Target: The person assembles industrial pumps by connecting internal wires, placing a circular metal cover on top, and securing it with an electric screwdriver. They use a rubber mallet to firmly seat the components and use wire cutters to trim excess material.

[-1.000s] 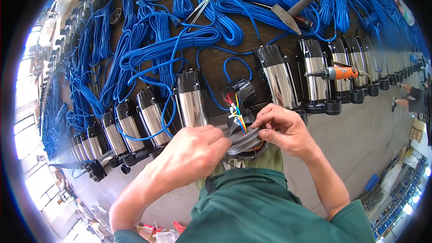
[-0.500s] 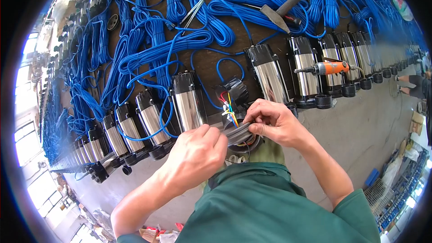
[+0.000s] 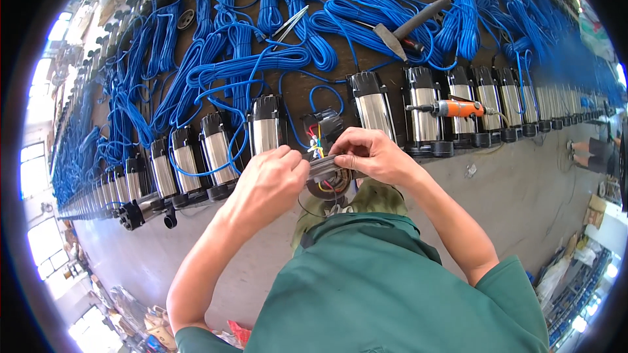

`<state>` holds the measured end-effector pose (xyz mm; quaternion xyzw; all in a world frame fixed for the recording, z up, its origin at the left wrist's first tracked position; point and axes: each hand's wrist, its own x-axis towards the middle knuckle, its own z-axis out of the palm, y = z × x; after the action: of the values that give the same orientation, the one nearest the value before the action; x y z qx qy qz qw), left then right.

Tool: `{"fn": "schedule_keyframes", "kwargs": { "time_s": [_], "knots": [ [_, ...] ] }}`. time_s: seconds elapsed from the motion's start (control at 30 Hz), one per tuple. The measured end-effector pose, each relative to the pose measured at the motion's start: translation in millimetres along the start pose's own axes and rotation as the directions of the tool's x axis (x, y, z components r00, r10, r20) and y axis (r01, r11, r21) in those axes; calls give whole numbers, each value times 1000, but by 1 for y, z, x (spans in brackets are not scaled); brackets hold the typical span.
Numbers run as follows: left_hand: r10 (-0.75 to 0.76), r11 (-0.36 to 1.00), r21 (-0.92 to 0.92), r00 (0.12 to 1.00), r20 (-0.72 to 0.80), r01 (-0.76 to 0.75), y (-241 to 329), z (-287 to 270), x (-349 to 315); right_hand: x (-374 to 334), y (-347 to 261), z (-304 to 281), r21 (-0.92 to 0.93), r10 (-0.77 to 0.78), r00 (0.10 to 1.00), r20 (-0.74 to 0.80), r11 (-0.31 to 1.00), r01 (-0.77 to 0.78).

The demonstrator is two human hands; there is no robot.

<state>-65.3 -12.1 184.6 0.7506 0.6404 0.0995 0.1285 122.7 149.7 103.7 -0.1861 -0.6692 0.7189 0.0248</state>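
A bundle of thin grey strands (image 3: 321,168) is stretched between my two hands, too small to tell if they are rings or cords. My left hand (image 3: 273,180) is closed at its left end, the fingertips turned away from view. At the right end, my right hand (image 3: 369,155) pinches the bundle between thumb and fingers. Just below it sits an open motor housing (image 3: 322,192) with coloured leads inside. Red, yellow and blue wires with white connectors (image 3: 316,147) rise behind the bundle to a black pump cap (image 3: 325,123).
Steel-bodied pumps (image 3: 268,127) stand in a long row along the bench edge. An orange power tool (image 3: 458,108) lies across those at right. Behind are coiled blue cables (image 3: 255,65), a hammer (image 3: 409,26) and pale thin rods (image 3: 290,23). Another person's legs (image 3: 581,153) show at far right.
My view has shifted, and both hands appear slightly higher and farther left with the grey bundle still between them. More of the open motor housing shows below.
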Motion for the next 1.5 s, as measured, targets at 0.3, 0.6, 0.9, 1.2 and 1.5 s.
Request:
{"fn": "schedule_keyframes", "kwargs": {
  "time_s": [0.3, 0.6, 0.9, 1.2, 1.5],
  "knots": [
    [-105, 994, -21, 957, -271, 103, 10, 26, -16, 7, -15, -8, -181, -93, 988, 121, 977, 114],
    [-497, 807, -501, 818, -289, 313, 6, 51, -18, 14, -31, -10, -166, -40, 984, 173, 984, 70],
    [-585, 440, -791, 804, 107, 426, -32, 62, -14, 61, -47, 5, -493, 274, 955, 118, 850, -183],
    [-603, 264, -925, 795, 63, 274, -43, 79, -7, 76, -32, 2, -425, 117, 979, 165, 904, -37],
    [-516, 678, -698, 825, -230, 229, -46, 72, -16, 77, -36, 7, -485, 48, 976, 213, 872, 64]
  ]
}}
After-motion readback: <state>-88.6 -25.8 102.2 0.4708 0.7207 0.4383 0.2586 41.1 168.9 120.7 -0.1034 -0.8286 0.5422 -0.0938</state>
